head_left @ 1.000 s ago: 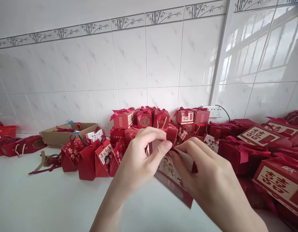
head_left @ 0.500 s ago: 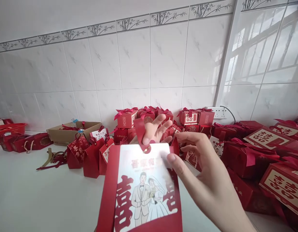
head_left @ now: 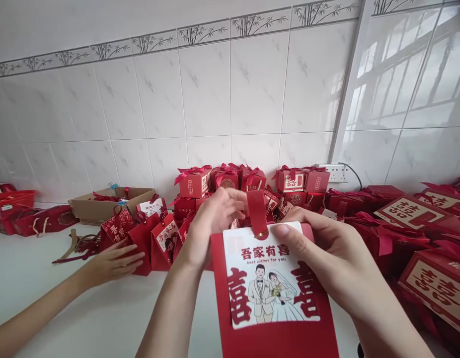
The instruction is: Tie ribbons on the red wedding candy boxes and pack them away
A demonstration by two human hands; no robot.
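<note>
A red gift bag with a white card showing a drawn couple stands upright close to the camera. My right hand grips its top right corner, thumb on the card's upper edge and fingers behind. A red ribbon loop rises from a brass-coloured eyelet at the top of the bag. Behind the bag's upper left corner is my left hand, its fingers spread and bent near the ribbon, holding nothing that shows. The bag hides part of that hand.
Another person's hand reaches in from the left and touches a row of small red bags. Red boxes are stacked by the wall, with more at the right. A cardboard box and loose ribbons lie left.
The bag and my right hand have moved right. My left hand has come round to the bag's left side. Another person's hand has entered from the left.
</note>
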